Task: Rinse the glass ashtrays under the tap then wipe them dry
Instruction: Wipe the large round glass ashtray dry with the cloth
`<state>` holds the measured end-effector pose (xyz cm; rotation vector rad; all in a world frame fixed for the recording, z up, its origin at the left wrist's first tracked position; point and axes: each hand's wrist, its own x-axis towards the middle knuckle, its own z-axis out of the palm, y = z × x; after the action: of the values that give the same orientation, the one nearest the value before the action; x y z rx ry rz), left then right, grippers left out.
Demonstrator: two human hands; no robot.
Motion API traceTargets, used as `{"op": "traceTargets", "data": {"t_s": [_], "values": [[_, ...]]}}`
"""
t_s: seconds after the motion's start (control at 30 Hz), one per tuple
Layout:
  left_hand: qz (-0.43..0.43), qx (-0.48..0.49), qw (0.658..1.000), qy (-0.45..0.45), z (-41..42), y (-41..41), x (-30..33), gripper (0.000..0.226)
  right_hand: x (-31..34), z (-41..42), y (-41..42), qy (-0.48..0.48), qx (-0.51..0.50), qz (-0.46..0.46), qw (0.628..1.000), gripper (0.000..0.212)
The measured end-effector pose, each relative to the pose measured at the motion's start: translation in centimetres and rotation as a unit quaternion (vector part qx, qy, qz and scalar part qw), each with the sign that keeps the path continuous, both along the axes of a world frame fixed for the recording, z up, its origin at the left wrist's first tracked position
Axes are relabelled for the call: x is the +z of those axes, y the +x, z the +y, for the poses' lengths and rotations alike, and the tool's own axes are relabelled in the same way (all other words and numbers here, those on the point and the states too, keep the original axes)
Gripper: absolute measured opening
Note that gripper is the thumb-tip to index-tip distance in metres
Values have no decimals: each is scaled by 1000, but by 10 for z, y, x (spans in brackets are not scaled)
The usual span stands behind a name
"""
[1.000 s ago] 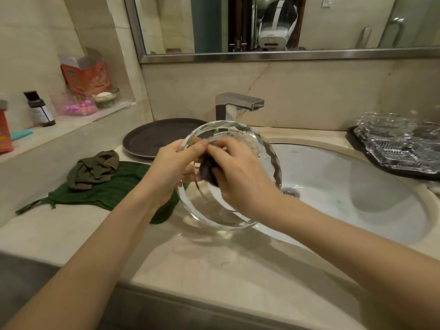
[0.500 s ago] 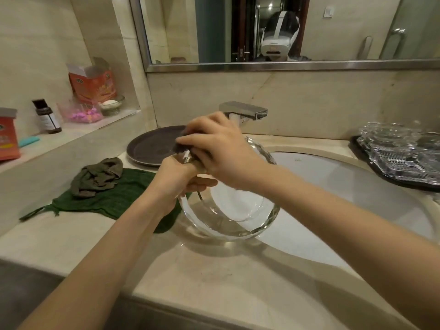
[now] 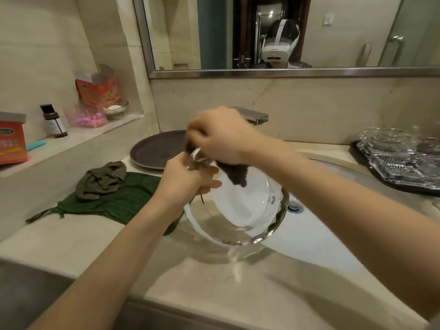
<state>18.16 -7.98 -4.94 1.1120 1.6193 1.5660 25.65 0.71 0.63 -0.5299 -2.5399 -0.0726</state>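
Over the sink's near rim, the left hand [image 3: 181, 184] is gripping the round glass ashtray [image 3: 240, 210] by its edge while the right hand [image 3: 221, 136] is pinching a dark cloth [image 3: 234, 175] against it. Drying seems underway on this piece; more glass ashtrays [image 3: 400, 158] are sitting on the black tray [image 3: 390, 184] at right, their state unclear.

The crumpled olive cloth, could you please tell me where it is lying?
In the head view, the olive cloth lies left of the sink, bunched on the green towel, in front of the dark round tray.
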Motion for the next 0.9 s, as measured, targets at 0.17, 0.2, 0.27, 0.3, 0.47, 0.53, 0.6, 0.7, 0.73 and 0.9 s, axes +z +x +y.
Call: {"op": "traceTargets", "data": {"t_s": [0.17, 0.2, 0.27, 0.3, 0.47, 0.53, 0.6, 0.7, 0.73, 0.9], "values": [[4, 10, 1000, 26, -6, 2, -4, 29, -13, 8, 16, 58, -33, 83, 994, 23], [-1, 12, 999, 34, -7, 2, -7, 30, -16, 19, 29, 5, -66, 120, 991, 27], [-10, 23, 999, 43, -10, 1, -12, 31, -28, 32, 54, -100, -112, 187, 971, 33], [-18, 29, 998, 47, -10, 0, -14, 31, -38, 31, 62, -136, -127, 211, 960, 34], [-61, 48, 996, 53, -15, -5, -21, 31, -101, -7, 93, -316, -154, 289, 890, 26], [-68, 48, 995, 52, -16, -6, -22, 31, -120, -19, 96, -377, -144, 305, 863, 25], [-67, 47, 995, 54, -17, -7, -22, 33, -116, -18, 92, -379, -140, 339, 849, 26], [-67, 38, 995, 62, -20, -9, -24, 36, -79, 1, 80, -321, -119, 313, 886, 29], [-65, 37, 995, 65, -21, -9, -26, 36, -65, 7, 77, -310, -94, 291, 900, 31], [-83, 52, 990, 102, -24, -11, -38, 41, -57, 5, 75, -284, -47, 265, 920, 23]]}}
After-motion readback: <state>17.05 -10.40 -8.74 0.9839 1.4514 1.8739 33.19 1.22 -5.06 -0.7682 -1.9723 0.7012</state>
